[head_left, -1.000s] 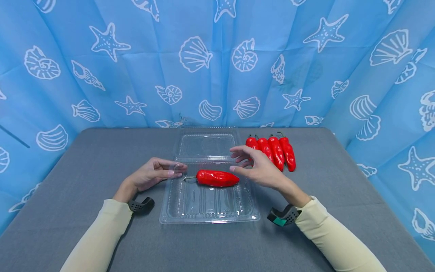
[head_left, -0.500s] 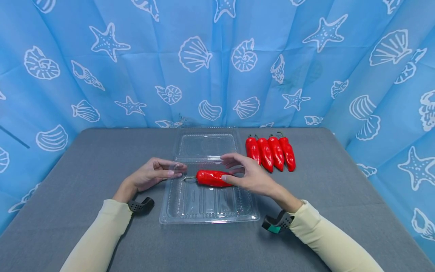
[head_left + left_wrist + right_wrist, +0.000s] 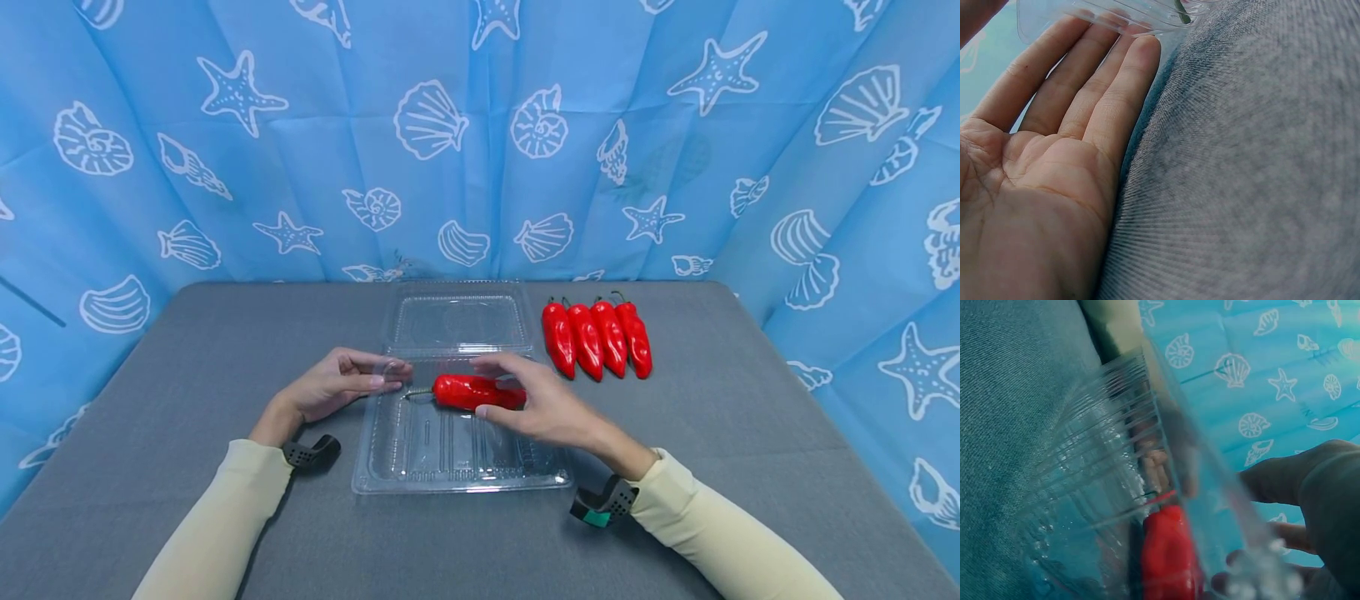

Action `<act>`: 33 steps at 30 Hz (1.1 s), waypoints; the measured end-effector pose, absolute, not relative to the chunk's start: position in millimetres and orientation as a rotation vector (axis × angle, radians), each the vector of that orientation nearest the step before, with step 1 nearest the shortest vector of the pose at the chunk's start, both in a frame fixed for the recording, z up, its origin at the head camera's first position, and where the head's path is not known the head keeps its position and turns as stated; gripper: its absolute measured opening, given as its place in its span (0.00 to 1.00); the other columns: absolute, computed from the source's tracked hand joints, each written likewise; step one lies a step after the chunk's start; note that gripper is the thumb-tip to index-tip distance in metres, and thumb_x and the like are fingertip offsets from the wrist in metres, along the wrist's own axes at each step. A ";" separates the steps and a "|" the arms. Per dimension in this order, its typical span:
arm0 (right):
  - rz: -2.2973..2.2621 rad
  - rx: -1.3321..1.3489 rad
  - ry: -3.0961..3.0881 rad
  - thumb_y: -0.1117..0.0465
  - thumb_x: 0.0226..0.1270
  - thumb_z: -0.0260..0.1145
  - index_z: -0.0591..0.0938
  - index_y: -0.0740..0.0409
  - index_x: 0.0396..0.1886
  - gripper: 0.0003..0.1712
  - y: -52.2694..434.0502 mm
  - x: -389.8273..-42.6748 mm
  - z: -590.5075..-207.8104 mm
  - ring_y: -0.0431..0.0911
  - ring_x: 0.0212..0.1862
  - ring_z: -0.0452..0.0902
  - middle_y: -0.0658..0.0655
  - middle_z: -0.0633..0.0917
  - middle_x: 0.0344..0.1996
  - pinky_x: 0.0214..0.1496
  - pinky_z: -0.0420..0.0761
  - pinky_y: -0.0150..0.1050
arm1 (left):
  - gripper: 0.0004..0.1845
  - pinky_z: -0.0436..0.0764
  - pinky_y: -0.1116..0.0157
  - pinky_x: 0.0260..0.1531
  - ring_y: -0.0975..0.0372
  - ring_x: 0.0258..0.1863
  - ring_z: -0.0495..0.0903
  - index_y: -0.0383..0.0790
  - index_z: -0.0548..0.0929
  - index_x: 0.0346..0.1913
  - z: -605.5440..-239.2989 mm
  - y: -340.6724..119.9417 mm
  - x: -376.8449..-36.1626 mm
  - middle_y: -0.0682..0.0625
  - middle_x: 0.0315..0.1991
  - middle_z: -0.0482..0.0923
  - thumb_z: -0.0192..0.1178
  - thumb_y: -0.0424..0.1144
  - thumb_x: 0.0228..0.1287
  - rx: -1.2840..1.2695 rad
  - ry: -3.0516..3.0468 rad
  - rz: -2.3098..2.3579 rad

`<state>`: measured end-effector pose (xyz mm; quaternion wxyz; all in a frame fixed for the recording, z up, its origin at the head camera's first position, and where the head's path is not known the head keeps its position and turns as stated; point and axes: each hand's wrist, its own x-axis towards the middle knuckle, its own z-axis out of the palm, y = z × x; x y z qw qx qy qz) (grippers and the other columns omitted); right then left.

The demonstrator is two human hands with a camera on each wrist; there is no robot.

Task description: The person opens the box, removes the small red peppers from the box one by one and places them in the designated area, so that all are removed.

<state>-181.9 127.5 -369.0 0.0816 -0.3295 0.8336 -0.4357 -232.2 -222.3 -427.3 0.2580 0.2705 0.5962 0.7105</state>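
A clear plastic clamshell box (image 3: 465,487) lies open on the table, its lid (image 3: 461,321) folded back behind the base. One red pepper (image 3: 461,392) lies crosswise in the base, green stem toward the left. My left hand (image 3: 341,383) is at the box's left side; in the left wrist view its straight fingers (image 3: 1119,94) touch the underside of the clear rim. My right hand (image 3: 551,404) arches over the pepper's tip end, fingers on the far side and thumb on the near side. The right wrist view shows a gap between its fingers and the pepper (image 3: 1169,556).
Several more red peppers (image 3: 611,337) lie side by side at the back right, stems pointing away. A grey cloth (image 3: 750,417) covers the table. Behind it hangs a blue curtain (image 3: 487,125) with white shells and starfish.
The right hand has moved left and a little nearer, from beside the pepper's tip to over it. The left hand, the box and the peppers have stayed put.
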 end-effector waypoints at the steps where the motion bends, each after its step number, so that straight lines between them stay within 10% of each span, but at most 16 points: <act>1: -1.292 -0.991 2.495 0.62 0.61 0.75 0.74 0.57 0.68 0.35 127.5 -182.0 -369.5 0.55 0.61 0.77 0.61 0.78 0.64 0.61 0.81 0.53 | 0.21 0.75 0.57 0.64 0.55 0.65 0.77 0.27 0.78 0.63 -427.7 -222.2 -232.7 0.38 0.62 0.79 0.59 0.25 0.69 0.737 1.615 1.927; 33: -1.202 -1.007 2.537 0.62 0.61 0.76 0.73 0.58 0.70 0.37 118.4 -183.3 -369.4 0.49 0.57 0.79 0.56 0.80 0.61 0.61 0.81 0.49 | 0.20 0.76 0.58 0.63 0.56 0.64 0.78 0.30 0.80 0.63 -429.9 -223.2 -233.4 0.41 0.62 0.80 0.60 0.26 0.69 0.738 1.615 1.931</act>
